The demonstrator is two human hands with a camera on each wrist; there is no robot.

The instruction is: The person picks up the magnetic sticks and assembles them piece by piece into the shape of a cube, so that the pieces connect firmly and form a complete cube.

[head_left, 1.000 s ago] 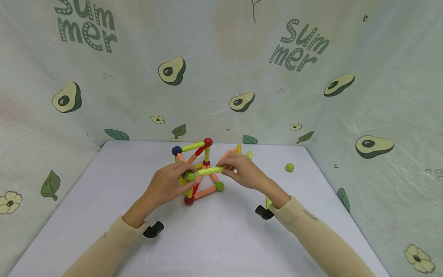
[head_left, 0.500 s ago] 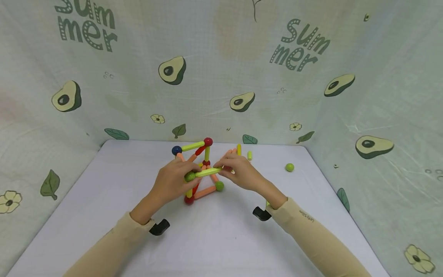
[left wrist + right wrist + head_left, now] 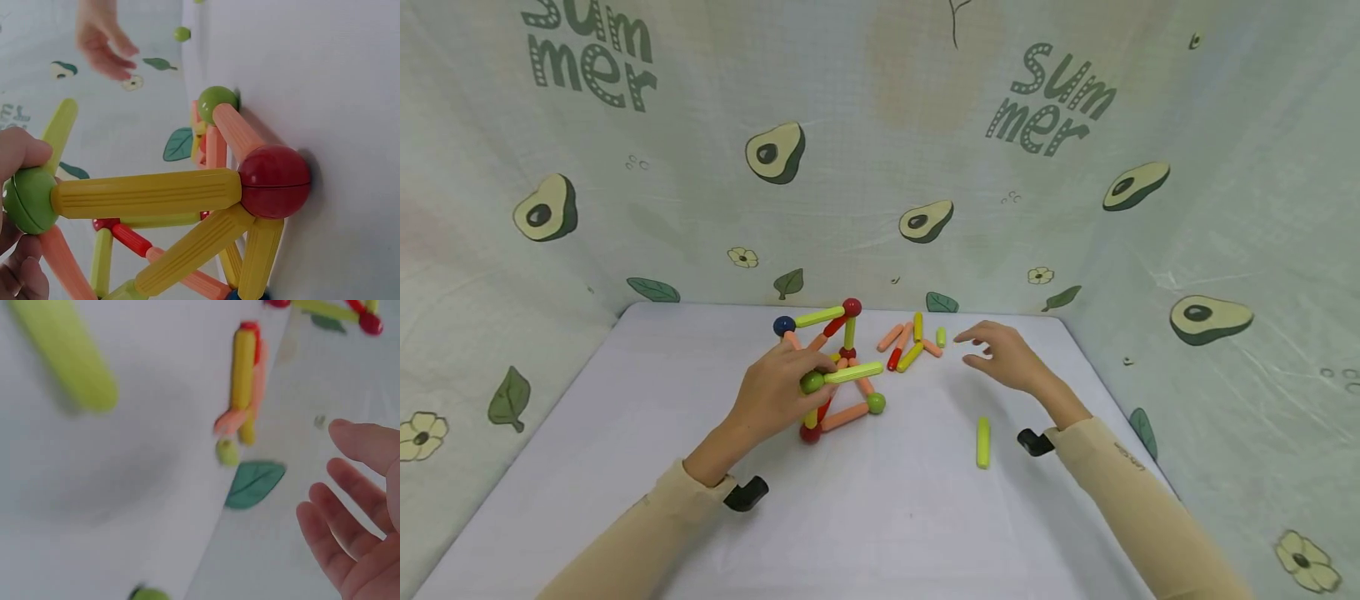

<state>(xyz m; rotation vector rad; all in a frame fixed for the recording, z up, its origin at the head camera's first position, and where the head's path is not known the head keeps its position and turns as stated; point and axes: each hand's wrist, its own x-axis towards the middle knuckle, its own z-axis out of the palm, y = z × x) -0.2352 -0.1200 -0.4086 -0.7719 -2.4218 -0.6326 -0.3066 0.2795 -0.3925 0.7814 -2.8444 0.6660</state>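
Released by the right hand, which has shifted rightward, fingers relaxed, the lime-green rod extends from the green ball pinched in the left hand. This ball joins the stick-and-ball frame; loose rods lie to its right.

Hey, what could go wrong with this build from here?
The lime stick meets only the green ball and its other end juts free, so a bump might knock it off. The left hand pinches that ball, so a sharp tug could perhaps pull the frame apart. The loose ball might roll if nudged.
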